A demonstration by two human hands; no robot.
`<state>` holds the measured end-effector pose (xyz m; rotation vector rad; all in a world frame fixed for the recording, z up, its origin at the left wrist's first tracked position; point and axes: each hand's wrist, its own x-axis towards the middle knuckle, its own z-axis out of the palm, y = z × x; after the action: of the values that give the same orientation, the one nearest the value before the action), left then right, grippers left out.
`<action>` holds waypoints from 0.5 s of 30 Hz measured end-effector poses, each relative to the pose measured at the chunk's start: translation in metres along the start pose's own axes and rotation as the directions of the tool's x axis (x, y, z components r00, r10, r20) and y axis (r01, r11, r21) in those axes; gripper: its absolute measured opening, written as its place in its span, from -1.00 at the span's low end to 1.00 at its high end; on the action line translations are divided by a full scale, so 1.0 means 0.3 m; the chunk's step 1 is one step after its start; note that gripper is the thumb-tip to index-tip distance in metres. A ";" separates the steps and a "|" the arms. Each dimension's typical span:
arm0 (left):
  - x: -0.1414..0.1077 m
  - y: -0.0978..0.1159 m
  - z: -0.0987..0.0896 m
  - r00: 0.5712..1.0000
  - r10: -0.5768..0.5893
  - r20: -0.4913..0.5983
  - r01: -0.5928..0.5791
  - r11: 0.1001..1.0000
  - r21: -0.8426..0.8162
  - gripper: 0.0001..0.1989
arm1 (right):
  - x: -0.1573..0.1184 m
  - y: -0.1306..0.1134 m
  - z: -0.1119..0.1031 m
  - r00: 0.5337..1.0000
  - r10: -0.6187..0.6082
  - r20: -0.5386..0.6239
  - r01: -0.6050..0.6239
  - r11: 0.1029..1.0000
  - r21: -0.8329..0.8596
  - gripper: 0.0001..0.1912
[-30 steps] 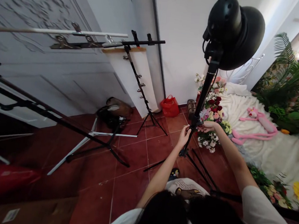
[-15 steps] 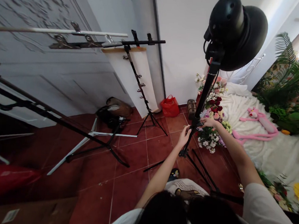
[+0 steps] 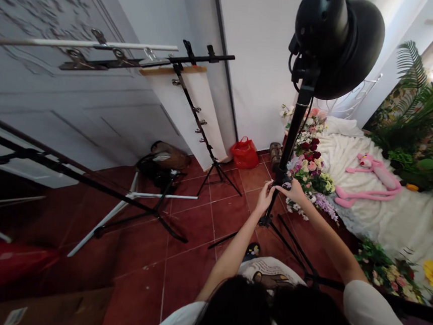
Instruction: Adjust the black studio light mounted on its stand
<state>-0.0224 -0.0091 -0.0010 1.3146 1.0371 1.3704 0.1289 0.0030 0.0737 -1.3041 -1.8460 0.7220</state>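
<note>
A black light stand (image 3: 293, 134) rises in front of me, topped by a large black studio lamp (image 3: 336, 44) with a cable hanging along the pole. My left hand (image 3: 265, 198) is closed around the pole's left side, just below a clamp collar (image 3: 283, 177). From the other side my right hand (image 3: 293, 190) grips the pole at the collar, its thumb reaching across close to the left fingers. Some fingers are hidden behind the pole. The stand's legs (image 3: 292, 250) spread over the tiled floor near my shoe (image 3: 251, 250).
On the left are a black stand (image 3: 122, 197), a white-legged stand (image 3: 108, 224) and a horizontal bar with clips (image 3: 98, 46). A backdrop stand (image 3: 216, 170) and red bag (image 3: 245, 154) are by the wall. Flowers (image 3: 311, 163) edge a white blanket (image 3: 393, 223) holding a pink plush toy (image 3: 378, 176).
My right hand has shifted left and slightly down on the pole, closer to my left hand. My view has turned slightly, so the lamp sits a little further left and higher.
</note>
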 end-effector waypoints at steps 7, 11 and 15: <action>-0.001 0.000 0.002 1.000 0.003 -0.008 -0.003 0.999 0.041 -0.56 | -0.018 -0.046 0.139 0.937 0.203 -0.286 -0.153 0.970 0.186 -0.76; 0.003 0.007 0.006 1.000 0.012 -0.014 -0.011 0.999 0.035 -0.55 | 0.013 -0.113 0.095 0.913 0.085 -0.399 -0.038 0.992 0.123 -0.74; 0.015 0.004 0.013 1.000 0.018 0.007 -0.018 1.000 0.019 -0.58 | 0.086 -0.247 0.001 0.876 -0.061 -0.478 0.089 0.995 0.036 -0.67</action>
<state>-0.0186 -0.0050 0.0012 1.3444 1.0380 1.3725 0.0848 0.0035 0.1386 -1.2326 -1.4530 0.3616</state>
